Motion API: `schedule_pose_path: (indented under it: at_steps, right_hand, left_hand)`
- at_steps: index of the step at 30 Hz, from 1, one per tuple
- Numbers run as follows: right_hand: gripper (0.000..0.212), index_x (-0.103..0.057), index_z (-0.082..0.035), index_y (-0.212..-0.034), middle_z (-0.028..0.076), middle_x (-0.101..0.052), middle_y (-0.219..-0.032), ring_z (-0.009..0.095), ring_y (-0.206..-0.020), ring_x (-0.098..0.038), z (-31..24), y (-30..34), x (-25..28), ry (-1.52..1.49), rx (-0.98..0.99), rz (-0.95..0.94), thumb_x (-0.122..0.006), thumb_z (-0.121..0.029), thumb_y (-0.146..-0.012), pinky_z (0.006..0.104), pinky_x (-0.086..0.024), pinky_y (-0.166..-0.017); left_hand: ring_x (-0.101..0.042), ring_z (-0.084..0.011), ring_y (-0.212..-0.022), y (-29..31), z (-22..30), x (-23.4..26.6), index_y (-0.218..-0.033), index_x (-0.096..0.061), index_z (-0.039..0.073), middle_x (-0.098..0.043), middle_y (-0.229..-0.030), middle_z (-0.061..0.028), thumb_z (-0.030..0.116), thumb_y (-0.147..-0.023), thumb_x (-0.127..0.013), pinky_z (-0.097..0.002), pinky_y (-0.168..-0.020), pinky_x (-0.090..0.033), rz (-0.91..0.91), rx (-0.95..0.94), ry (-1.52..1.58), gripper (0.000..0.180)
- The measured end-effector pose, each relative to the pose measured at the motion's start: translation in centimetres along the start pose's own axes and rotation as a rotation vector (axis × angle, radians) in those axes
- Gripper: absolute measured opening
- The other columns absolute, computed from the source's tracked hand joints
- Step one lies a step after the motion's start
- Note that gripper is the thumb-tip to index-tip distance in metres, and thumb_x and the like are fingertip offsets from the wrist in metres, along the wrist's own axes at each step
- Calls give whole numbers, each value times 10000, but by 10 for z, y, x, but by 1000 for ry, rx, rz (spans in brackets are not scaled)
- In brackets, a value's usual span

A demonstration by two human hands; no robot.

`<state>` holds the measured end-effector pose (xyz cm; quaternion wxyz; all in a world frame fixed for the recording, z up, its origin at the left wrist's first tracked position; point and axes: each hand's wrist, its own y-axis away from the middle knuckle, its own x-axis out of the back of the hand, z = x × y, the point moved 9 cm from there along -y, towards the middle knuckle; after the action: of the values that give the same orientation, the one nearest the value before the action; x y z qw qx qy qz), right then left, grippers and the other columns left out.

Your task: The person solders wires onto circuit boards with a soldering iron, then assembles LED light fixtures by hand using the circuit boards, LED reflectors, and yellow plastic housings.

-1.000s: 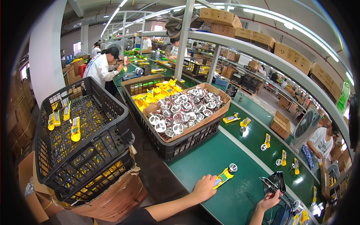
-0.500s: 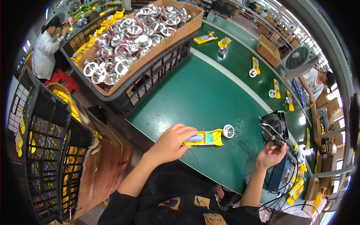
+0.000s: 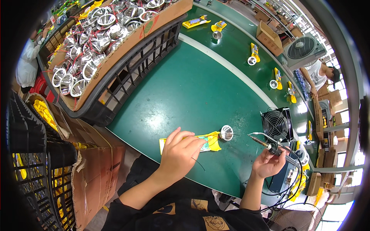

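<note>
A yellow flashlight housing with a green circuit board lies on the green work table. My left hand is over its left part, fingers bent and drawn together; whatever they pinch is hidden. One thin dark wire pokes out below that hand. At the housing's right end sits a round silver reflector cup with a white rim, thin wires running to it. My right hand grips a soldering iron with a curved metal tube along it. Its tip points left, apart from the reflector.
A small black fan stands beyond the iron, with a blue box and black cables nearby. A carton of reflector cups in a black crate occupies the upper left. Yellow housings line the far belt. A person works at right.
My left hand has slid right over the housing, hiding the blue-purple cylinder. The soldering iron has swung lower, its tip toward the reflector. The whole view has shifted.
</note>
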<state>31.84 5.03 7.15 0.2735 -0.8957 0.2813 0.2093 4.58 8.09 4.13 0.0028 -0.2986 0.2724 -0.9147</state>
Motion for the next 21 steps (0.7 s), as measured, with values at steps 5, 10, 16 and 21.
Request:
schedule_pose_path:
  at_steps: [5, 10, 16, 21]
  right_hand:
    - [112, -399, -54, -850, 39, -480, -623, 56, -367, -354, -8, 3, -16, 24, 19, -101, -432, -142, -788, 149, -275, -329]
    - [175, -354, -21, -795, 55, -417, -558, 53, -363, -320, -18, 9, -27, 114, 119, -207, -503, -98, -747, 160, -305, -331]
    - [204, -340, -29, -742, 24, -347, -496, 33, -341, -276, -18, 16, -44, 172, 119, -366, -517, -130, -731, 161, -249, -305]
    - [232, -341, -33, -746, 17, -363, -494, 41, -330, -279, -19, 21, -48, 161, 106, -378, -536, -158, -724, 164, -253, -310]
  left_hand:
    - [-513, -160, -779, -1, -3, -3, -790, -592, 112, -568, -752, 14, 117, -663, -618, -391, -842, -366, -96, -26, 50, 130]
    - [-510, -138, -763, -2, -2, -2, -779, -594, 148, -559, -749, 44, 156, -659, -630, -387, -850, -359, -150, -115, 39, 125]
    - [-506, -146, -745, -1, -4, 3, -756, -600, 165, -558, -736, 47, 183, -666, -640, -401, -841, -369, -94, -110, 65, 101]
    - [-508, -154, -769, -2, -3, 4, -720, -590, 167, -548, -798, 53, 166, -643, -652, -429, -841, -367, -109, -113, 84, 98]
